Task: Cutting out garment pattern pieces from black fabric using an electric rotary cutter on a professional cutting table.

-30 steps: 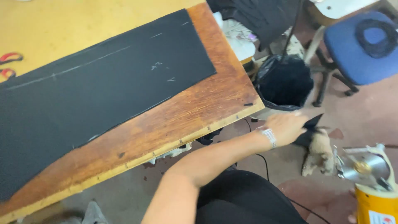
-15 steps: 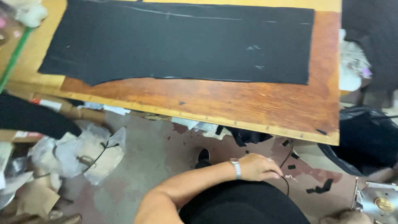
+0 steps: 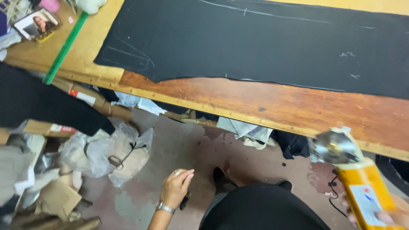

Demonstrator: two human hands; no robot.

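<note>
My right hand (image 3: 385,218) shows only its fingers at the bottom right corner, wrapped around a yellow electric rotary cutter (image 3: 362,187). The cutter's round steel blade (image 3: 336,147) points up, just below the table edge. My left hand (image 3: 175,187), with a wristwatch and a ring, hangs low over the floor beside my black-clad lap (image 3: 260,208). Its fingers are curled together and nothing shows between them. A large black fabric sheet (image 3: 255,47) with chalk lines lies flat on the wooden table (image 3: 264,102), well above both hands.
A green stick (image 3: 64,49) and a photo (image 3: 36,24) lie on the table's left end. Under and left of the table are cardboard boxes (image 3: 89,96), crumpled plastic bags (image 3: 106,153), paper scraps and a dark cloth (image 3: 38,100). A black cord (image 3: 334,198) trails from the cutter.
The view has swung left along the table. The yellow cutter has come up in my right hand. My left hand has drawn back from the far right floor to beside my lap.
</note>
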